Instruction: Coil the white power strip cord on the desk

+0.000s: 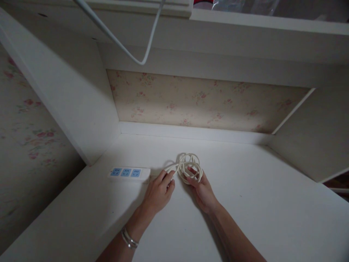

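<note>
A white power strip [129, 173] with three blue sockets lies on the white desk [259, 203]. Its cream cable is wound into a loose coil [189, 165] just right of the strip. My left hand [159, 192] pinches the stretch of cable between the strip and the coil, fingers closed on it. My right hand [201, 191] lies palm up under the near side of the coil, its fingers curled through the loops. A silver bracelet [129, 239] sits on my left wrist.
The desk sits in a white alcove with floral wallpaper [201, 100] behind it and a white side panel [81, 109] on the left. A thin white bent rod or cable [141, 60] hangs from the shelf above. A shelf panel [313, 134] closes the right side.
</note>
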